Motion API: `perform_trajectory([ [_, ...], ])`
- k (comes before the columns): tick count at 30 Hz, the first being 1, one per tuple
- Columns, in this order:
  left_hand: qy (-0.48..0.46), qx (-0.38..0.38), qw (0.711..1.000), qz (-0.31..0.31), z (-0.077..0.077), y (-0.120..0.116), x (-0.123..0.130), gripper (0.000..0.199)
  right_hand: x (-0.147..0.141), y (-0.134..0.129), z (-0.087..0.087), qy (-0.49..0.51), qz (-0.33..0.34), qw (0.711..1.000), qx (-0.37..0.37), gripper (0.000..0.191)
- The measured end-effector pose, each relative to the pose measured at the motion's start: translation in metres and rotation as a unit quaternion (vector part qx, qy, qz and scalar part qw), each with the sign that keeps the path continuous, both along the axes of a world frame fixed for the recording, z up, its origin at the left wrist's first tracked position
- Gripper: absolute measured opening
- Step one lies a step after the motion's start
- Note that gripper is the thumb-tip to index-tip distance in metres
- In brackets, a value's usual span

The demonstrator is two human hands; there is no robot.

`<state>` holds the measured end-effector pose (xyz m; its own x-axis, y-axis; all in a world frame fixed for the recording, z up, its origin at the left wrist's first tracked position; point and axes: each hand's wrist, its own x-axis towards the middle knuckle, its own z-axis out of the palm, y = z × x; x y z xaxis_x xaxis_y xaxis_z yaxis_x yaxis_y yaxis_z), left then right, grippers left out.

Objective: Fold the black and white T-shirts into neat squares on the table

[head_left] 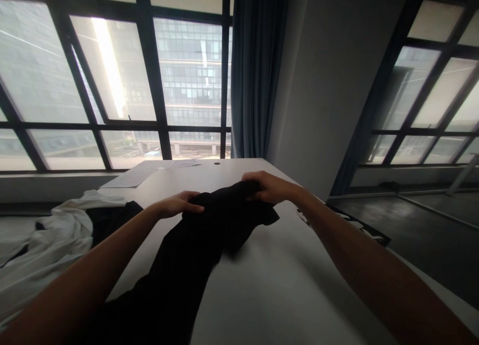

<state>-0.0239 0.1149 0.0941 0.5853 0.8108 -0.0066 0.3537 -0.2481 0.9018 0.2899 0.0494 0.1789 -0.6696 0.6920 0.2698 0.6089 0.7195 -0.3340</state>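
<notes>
Both my hands grip a black garment [220, 220], whose exact kind I cannot make out. My left hand [183, 203] pinches its upper left edge, thumb on the near side. Its upper right edge is bunched in my right hand [267, 186], with the fingers curled over the top. Between my hands the cloth is raised over the white table [258, 290]. From there it hangs down and trails toward the lower left, close to my body. A loose flap sticks out below my right hand.
White and black clothes [71, 225] lie heaped at the left. Paper sheets [130, 175] rest at the table's far left, near a round cable hole [217, 164]. A black item with white strips [359, 225] lies along the right edge. Windows and a blue curtain [254, 75] stand behind.
</notes>
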Motion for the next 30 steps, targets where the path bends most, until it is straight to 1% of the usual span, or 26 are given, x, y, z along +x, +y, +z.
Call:
perform_trajectory([
  [2,-0.025,0.041,0.998,0.032,0.005,0.012,-0.008,0.068,0.009,0.013,0.006,-0.039,-0.009,0.999,-0.023,0.022],
  [3,-0.036,0.066,0.996,0.055,0.009,0.021,-0.011,0.07,0.01,0.024,0.009,-0.059,-0.019,0.998,-0.02,0.023],
  [4,-0.045,0.097,0.991,0.087,0.013,0.031,-0.013,0.072,0.008,0.038,0.011,-0.072,-0.038,0.997,-0.004,0.024],
  [5,-0.051,0.134,0.981,0.13,0.018,0.042,-0.013,0.072,0.003,0.054,0.013,-0.072,-0.071,0.995,0.027,0.024],
  [6,-0.049,0.175,0.966,0.186,0.022,0.053,-0.011,0.072,-0.005,0.071,0.013,-0.059,-0.116,0.989,0.07,0.026],
  [7,-0.038,0.214,0.943,0.251,0.026,0.064,-0.008,0.071,-0.015,0.089,0.012,-0.031,-0.172,0.977,0.122,0.028],
  [8,-0.014,0.244,0.916,0.317,0.028,0.074,-0.005,0.071,-0.026,0.105,0.009,0.005,-0.232,0.957,0.173,0.033],
  [9,0.022,0.256,0.89,0.377,0.028,0.083,-0.003,0.074,-0.038,0.119,0.005,0.031,-0.284,0.934,0.213,0.041],
  [10,0.068,0.251,0.868,0.423,0.026,0.091,-0.002,0.08,-0.051,0.129,-0.001,0.042,-0.33,0.915,0.231,0.052],
  [11,0.12,0.234,0.853,0.45,0.021,0.097,-0.002,0.086,-0.062,0.135,-0.009,0.038,-0.366,0.904,0.218,0.061],
  [12,0.175,0.212,0.846,0.457,0.013,0.1,-0.005,0.09,-0.073,0.137,-0.019,0.021,-0.384,0.905,0.182,0.064],
  [13,0.234,0.194,0.844,0.441,0.004,0.102,-0.01,0.092,-0.082,0.135,-0.031,-0.005,-0.385,0.914,0.13,0.062],
  [15,0.342,0.175,0.848,0.366,-0.018,0.098,-0.024,0.086,-0.096,0.118,-0.058,-0.062,-0.344,0.937,0.017,0.049],
  [16,0.382,0.168,0.85,0.321,-0.029,0.093,-0.033,0.082,-0.1,0.106,-0.072,-0.082,-0.319,0.944,-0.024,0.043],
  [18,0.423,0.15,0.857,0.253,-0.048,0.076,-0.051,0.076,-0.106,0.079,-0.099,-0.111,-0.287,0.947,-0.091,0.038],
  [20,0.436,0.142,0.858,0.233,-0.061,0.052,-0.066,0.075,-0.109,0.053,-0.121,-0.127,-0.266,0.938,-0.181,0.042],
  [21,0.445,0.145,0.854,0.228,-0.065,0.039,-0.072,0.078,-0.109,0.043,-0.128,-0.121,-0.26,0.931,-0.227,0.044],
  [23,0.466,0.147,0.843,0.224,-0.069,0.012,-0.082,0.084,-0.11,0.026,-0.137,-0.07,-0.256,0.915,-0.305,0.043],
  [24,0.475,0.134,0.841,0.221,-0.069,-0.001,-0.085,0.087,-0.11,0.019,-0.14,-0.031,-0.258,0.907,-0.332,0.042],
  [25,0.479,0.107,0.844,0.216,-0.068,-0.014,-0.088,0.09,-0.111,0.013,-0.141,0.009,-0.259,0.897,-0.357,0.043],
  [27,0.475,0.029,0.856,0.202,-0.064,-0.038,-0.092,0.093,-0.113,0.002,-0.141,0.078,-0.252,0.874,-0.409,0.052],
  [29,0.454,-0.047,0.868,0.196,-0.059,-0.059,-0.095,0.092,-0.118,-0.01,-0.143,0.128,-0.238,0.852,-0.449,0.06],
  [30,0.435,-0.069,0.875,0.199,-0.056,-0.068,-0.096,0.091,-0.122,-0.016,-0.145,0.146,-0.231,0.845,-0.46,0.062],
])
